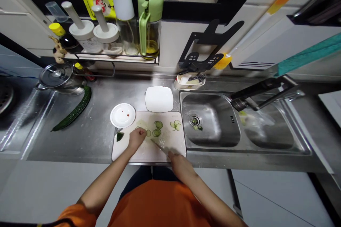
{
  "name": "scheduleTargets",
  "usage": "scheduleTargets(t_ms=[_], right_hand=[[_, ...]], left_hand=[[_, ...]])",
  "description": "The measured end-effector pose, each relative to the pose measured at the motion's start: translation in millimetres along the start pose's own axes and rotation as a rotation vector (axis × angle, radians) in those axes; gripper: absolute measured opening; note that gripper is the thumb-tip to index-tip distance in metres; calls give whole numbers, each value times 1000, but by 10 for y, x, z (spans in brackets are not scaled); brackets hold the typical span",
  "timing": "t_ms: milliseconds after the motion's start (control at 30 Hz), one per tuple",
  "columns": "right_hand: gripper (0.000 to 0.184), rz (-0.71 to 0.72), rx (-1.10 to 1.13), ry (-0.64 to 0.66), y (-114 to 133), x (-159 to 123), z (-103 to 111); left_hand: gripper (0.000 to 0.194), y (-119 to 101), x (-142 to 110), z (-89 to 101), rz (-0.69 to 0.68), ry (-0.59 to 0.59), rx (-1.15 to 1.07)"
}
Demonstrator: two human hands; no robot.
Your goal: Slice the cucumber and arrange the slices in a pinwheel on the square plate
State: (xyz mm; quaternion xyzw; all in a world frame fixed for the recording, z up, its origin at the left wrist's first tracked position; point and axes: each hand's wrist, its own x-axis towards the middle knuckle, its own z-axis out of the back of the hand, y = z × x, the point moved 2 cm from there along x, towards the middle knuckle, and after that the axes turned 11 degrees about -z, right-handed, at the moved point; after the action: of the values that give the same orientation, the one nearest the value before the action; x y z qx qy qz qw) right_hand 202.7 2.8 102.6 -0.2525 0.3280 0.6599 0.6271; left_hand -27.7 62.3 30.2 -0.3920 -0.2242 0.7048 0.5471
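My right hand (179,165) is closed round the handle of a knife (158,144), whose blade points up and left over the white cutting board (128,151). My left hand (136,138) is pinched, its fingertips at the edge of a thin cucumber slice (148,133). Just right of that lie two small groups of cucumber slices, one lower (156,133) and one upper (158,124). Curved cucumber pieces (175,125) rest near the board's right edge. A dark green cucumber end (120,136) sits at the left, below a white plate (117,116) holding small red bits.
A white rectangular dish (159,99) stands behind the board. On the left lie a whole cucumber (74,111) and a lidded pot (62,79). To the right is a double sink (213,142) with a faucet (262,94). A condiment rack (119,58) hangs above the counter.
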Motion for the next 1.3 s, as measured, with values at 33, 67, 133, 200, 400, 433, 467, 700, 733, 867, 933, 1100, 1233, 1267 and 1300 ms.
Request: scheduleTargets(t_ms=[33,67,133,200,400,433,467,700,733,867,933,1100,1233,1267,1300], right_hand=[[43,0,-9,-6,14,-1,8],[42,-4,-16,-11,33,1,15],[40,-12,-22,-25,87,12,26],[41,-8,-24,-48,155,36,28],[40,-3,-48,-91,325,108,2],[39,-6,-50,-90,342,112,0],[39,-9,-52,-87,356,114,1],[39,-26,-69,-83,408,112,38],[39,-28,-67,-84,413,112,44],[38,-37,-64,-72,434,109,64],[38,-38,-65,-70,451,107,78],[39,-29,-64,-64,502,103,133],[41,-42,-70,-39,491,74,154],[42,-44,-69,-34,474,60,151],[42,-42,-65,-29,453,45,145]], left_hand=[[11,20,-31,-2,11,-13,8],[12,31,-59,-4,19,-23,16],[13,30,-101,-6,22,-39,28],[14,11,-129,-7,9,-55,34],[17,-39,-158,-2,-12,-58,82],[17,-40,-159,-1,-12,-57,89],[18,-40,-158,0,-13,-57,93],[18,-14,-140,-3,-26,-59,111],[18,-12,-138,-3,-25,-59,114],[18,-10,-134,-7,-14,-46,117],[18,-8,-133,-9,-8,-49,117],[17,-3,-131,-8,10,-48,107],[17,-9,-131,-4,5,-48,112],[17,-10,-133,-4,1,-52,110],[17,-12,-137,-6,-2,-57,106]])
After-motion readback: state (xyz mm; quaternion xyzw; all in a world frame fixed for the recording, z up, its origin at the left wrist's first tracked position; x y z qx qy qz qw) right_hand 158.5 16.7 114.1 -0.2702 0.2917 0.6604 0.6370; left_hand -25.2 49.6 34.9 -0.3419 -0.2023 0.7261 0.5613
